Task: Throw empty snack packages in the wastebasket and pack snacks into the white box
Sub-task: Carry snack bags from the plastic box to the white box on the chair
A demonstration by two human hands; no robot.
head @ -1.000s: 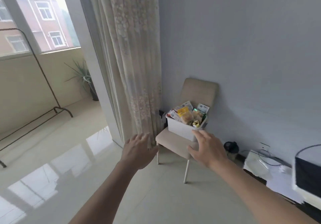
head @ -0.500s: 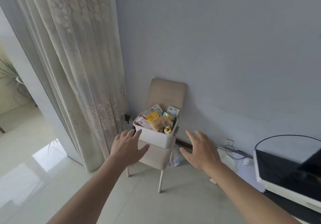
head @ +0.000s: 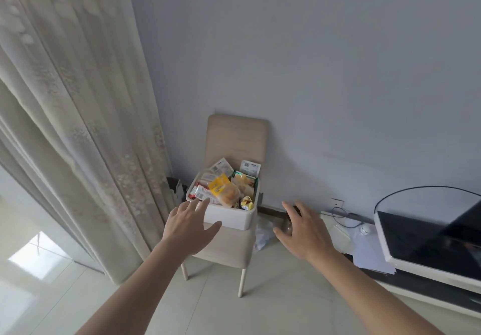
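The chair [head: 236,139] and the white box [head: 229,216] on its seat now sit nearer and more central than half a second ago, and both hands have come closer to the box. The left hand [head: 188,232] overlaps the box's near left corner, though whether it touches is unclear. Its fingers [head: 192,206] are spread and hold nothing. The right hand [head: 305,234] hangs to the right of the box, apart from it, also spread and bare.

The box stands upright, open top up, its near wall facing the person. Which way its long axis runs cannot be told. Snacks [head: 222,191] are heaped above the rim. A yellow packet lies on top, and white packets [head: 250,168] with square printed codes lean toward the chair back. None of the writing can be read.
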